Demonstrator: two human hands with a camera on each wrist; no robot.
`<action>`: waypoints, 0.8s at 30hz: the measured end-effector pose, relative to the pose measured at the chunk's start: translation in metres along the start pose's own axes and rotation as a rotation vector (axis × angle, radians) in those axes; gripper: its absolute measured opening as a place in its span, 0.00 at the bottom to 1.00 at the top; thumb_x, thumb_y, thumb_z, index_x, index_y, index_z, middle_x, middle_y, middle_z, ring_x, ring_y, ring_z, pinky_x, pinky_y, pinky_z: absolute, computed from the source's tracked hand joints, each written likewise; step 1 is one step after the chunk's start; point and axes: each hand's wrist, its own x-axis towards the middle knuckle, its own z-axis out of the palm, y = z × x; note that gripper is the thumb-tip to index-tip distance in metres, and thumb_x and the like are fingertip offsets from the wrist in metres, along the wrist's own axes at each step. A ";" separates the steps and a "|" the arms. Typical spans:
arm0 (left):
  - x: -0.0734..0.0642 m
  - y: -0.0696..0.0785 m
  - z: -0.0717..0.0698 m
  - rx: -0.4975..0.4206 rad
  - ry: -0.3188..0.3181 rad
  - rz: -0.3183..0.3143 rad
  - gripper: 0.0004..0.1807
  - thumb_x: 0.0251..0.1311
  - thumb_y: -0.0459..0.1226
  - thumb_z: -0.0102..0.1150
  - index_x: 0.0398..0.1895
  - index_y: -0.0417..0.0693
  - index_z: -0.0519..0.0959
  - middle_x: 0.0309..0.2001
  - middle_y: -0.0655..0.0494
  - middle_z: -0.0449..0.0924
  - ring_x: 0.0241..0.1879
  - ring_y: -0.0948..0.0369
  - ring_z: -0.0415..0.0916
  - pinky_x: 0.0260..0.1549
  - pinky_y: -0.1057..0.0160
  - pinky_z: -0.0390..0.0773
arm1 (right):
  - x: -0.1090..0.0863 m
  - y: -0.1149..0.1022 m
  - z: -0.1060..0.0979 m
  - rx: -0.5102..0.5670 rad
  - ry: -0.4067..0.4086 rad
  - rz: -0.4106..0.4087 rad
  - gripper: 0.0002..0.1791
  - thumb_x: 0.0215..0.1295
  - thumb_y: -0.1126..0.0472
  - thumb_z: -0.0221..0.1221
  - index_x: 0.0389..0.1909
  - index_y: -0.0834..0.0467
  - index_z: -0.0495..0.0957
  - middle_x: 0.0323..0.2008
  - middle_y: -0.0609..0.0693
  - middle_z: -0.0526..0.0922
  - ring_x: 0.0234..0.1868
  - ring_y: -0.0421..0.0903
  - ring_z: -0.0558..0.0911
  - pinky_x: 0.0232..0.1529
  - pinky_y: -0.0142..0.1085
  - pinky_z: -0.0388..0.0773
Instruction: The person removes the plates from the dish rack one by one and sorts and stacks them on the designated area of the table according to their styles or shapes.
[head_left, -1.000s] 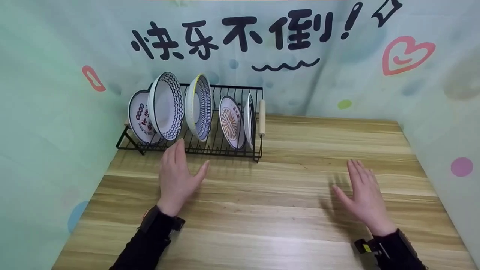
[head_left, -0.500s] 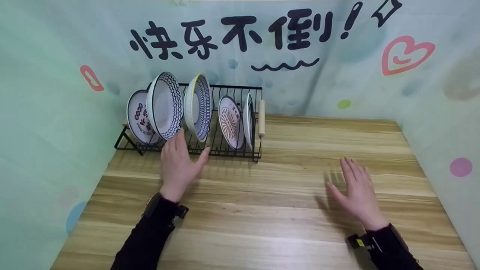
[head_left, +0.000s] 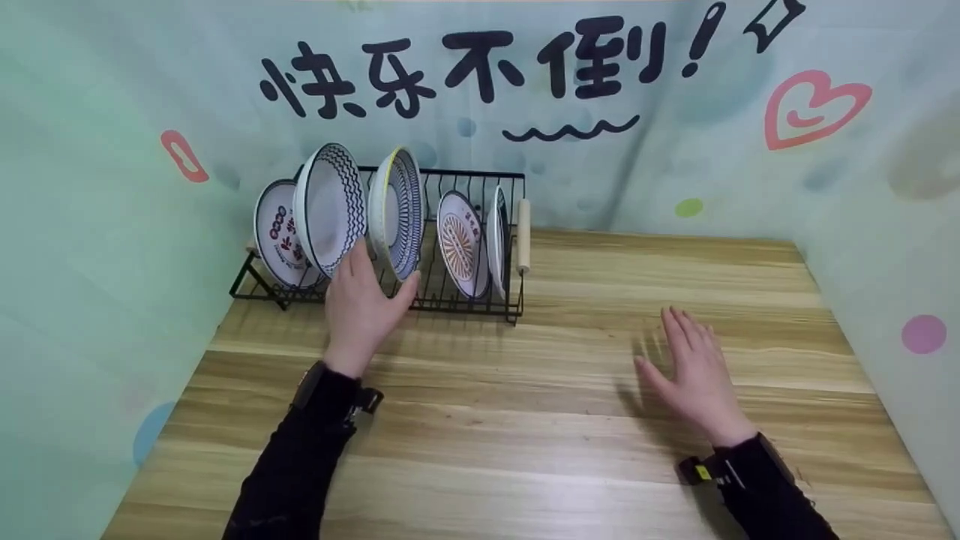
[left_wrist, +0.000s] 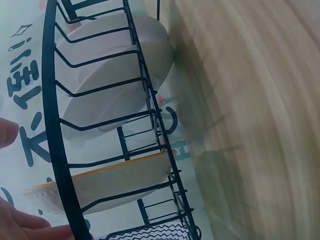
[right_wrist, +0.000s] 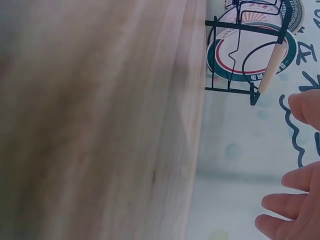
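One wood-grain table (head_left: 540,435), one black wire rack (left_wrist: 48,85) upon it; standing therein on edge, one zigzag-patterned bowl (head_left: 328,202), lower rim partly hidden behind the left hand (head_left: 362,307), and one yellow-rimmed bowl (head_left: 396,217). Left hand: unclenched, thumb spread, contact unclear. Right hand (head_left: 697,382): relaxed, gripping nothing.

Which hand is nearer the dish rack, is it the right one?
No, the left hand is at the dish rack, while the right hand is well away from it.
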 end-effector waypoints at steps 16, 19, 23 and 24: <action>0.024 0.008 0.000 -0.006 -0.067 -0.129 0.55 0.57 0.59 0.62 0.73 0.29 0.51 0.65 0.28 0.64 0.62 0.37 0.66 0.59 0.40 0.70 | 0.016 -0.003 0.007 0.031 0.025 -0.009 0.45 0.63 0.52 0.64 0.72 0.71 0.56 0.70 0.71 0.59 0.70 0.68 0.58 0.72 0.61 0.44; 0.027 0.007 0.002 -0.007 -0.073 -0.151 0.55 0.57 0.59 0.62 0.73 0.30 0.51 0.64 0.29 0.65 0.61 0.37 0.67 0.58 0.40 0.71 | 0.019 -0.005 0.007 0.031 0.043 -0.017 0.44 0.63 0.53 0.64 0.71 0.72 0.56 0.70 0.71 0.59 0.70 0.69 0.58 0.72 0.61 0.46; 0.031 0.007 0.004 -0.020 -0.077 -0.169 0.54 0.57 0.59 0.62 0.72 0.31 0.52 0.61 0.30 0.68 0.57 0.38 0.71 0.54 0.40 0.74 | 0.022 -0.008 0.008 0.046 0.048 -0.008 0.44 0.63 0.54 0.64 0.71 0.73 0.55 0.70 0.71 0.59 0.70 0.68 0.57 0.72 0.60 0.47; 0.032 0.006 0.005 -0.022 -0.075 -0.170 0.54 0.57 0.59 0.62 0.72 0.31 0.53 0.60 0.30 0.69 0.56 0.38 0.72 0.52 0.40 0.75 | 0.022 -0.008 0.008 0.053 0.047 -0.004 0.44 0.63 0.55 0.64 0.71 0.73 0.55 0.70 0.71 0.59 0.71 0.68 0.57 0.72 0.61 0.47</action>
